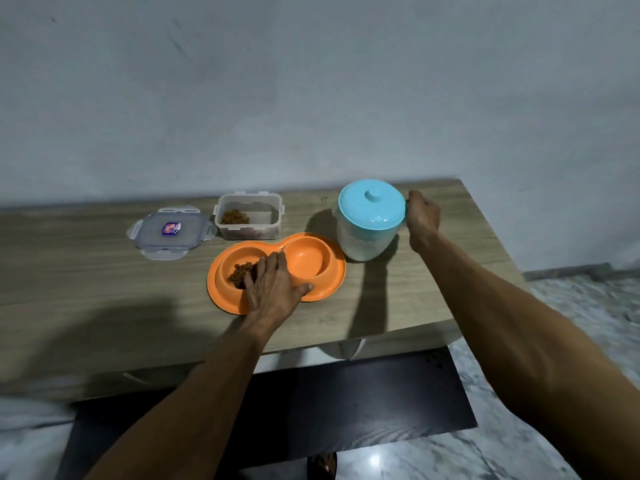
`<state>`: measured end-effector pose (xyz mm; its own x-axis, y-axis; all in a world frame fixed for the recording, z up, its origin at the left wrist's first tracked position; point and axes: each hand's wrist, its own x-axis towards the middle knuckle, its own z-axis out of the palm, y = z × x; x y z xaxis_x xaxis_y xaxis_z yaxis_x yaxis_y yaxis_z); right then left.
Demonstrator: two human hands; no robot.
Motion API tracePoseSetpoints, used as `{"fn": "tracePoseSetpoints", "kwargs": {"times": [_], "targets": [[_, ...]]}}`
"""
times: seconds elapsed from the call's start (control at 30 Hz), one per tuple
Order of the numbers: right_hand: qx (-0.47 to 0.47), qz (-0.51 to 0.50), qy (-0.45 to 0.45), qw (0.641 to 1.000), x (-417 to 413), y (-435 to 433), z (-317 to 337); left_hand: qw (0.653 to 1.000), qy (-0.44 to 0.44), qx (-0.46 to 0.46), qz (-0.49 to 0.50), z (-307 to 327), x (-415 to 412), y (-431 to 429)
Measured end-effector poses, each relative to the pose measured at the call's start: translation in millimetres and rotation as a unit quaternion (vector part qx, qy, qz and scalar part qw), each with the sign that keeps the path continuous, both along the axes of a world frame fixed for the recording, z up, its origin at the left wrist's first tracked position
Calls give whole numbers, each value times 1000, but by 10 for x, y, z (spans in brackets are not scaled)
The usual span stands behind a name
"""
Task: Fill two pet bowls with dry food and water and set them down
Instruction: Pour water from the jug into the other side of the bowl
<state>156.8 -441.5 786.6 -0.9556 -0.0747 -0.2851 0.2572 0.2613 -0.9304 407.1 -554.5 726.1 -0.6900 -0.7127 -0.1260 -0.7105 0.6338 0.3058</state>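
The head camera is looking down on a wooden counter against a grey wall. At the centre of the frame an orange double pet bowl is sitting flat on the counter. Its left basin is holding a small heap of brown kibble, and its right basin is looking empty and dry. The left hand is lying flat across the bowl's middle, its fingers stretched out and relaxed over the left basin and its thumb reaching along the near rim, steadying the bowl rather than grasping it. Just right of the bowl a clear jug with a turquoise lid is standing upright. The right hand is at the jug's right side with its fingers curled, apparently gripping a handle that the hand is hiding. Above the bowl an open food container is holding more kibble, and its container lid is lying to its left. Water appears to be the next step. Poured too fast or aimed too far left, it could splash over the divider and soak the kibble or the steadying hand. A loose lid could also slip off as the jug tips.
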Motion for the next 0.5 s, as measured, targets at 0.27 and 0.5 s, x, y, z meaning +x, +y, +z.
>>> {"fn": "tracePoseSetpoints", "kwargs": {"times": [0.27, 0.5], "targets": [[-31, -4, -51, 998, -116, -38, -179, 1000, 10, 21, 4, -25, -4, -28], [-28, -8, -46, 999, 12, -62, -54, 1000, 10, 25, -5, 9, 21, -56]]}}
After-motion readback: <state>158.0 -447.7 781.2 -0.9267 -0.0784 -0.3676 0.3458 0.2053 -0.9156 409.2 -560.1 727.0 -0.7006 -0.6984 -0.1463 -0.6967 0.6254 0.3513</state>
